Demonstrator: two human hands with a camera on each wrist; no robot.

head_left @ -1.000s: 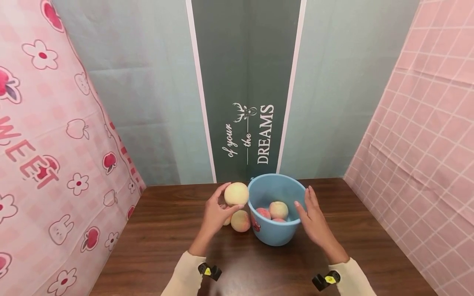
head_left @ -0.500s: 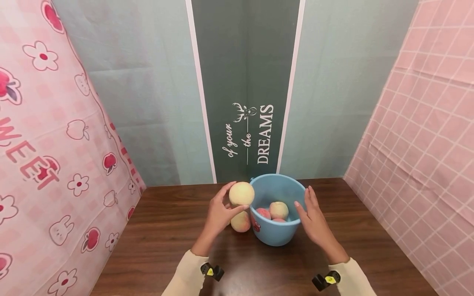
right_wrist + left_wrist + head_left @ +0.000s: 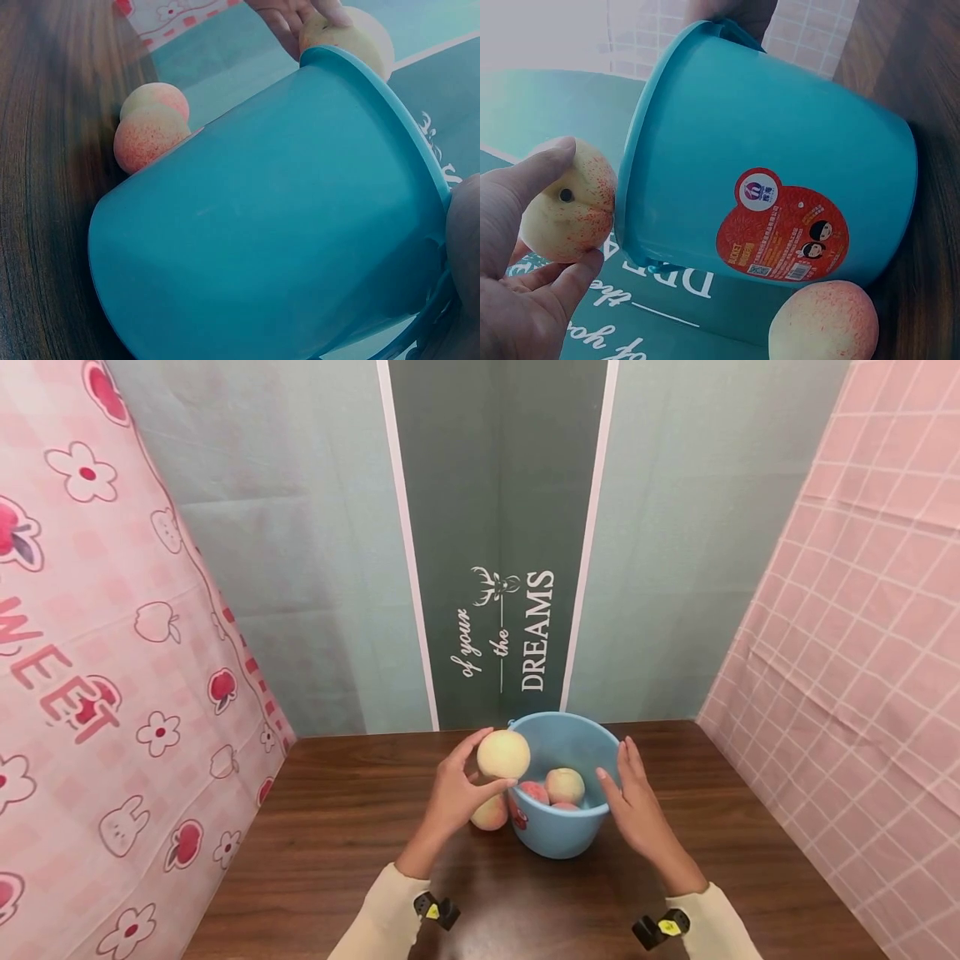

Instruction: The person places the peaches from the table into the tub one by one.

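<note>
My left hand grips a pale yellow peach between thumb and fingers. The peach is at the left rim of a blue bucket, and in the left wrist view its red-speckled side and dark stem pit show. My right hand rests at the bucket's right rim, fingers straight along the outside and thumb over the edge. Inside the upright bucket lie several peaches, among them a pale one and a redder one.
Two peaches, the nearer one pink-speckled, lie on the dark wooden table at the bucket's left. Behind stands a green-grey cloth backdrop. Pink patterned cloth hangs at left, pink checked cloth at right.
My left hand has moved right with the peach, from left of the bucket to its left rim. My right hand and the bucket have stayed in place.
</note>
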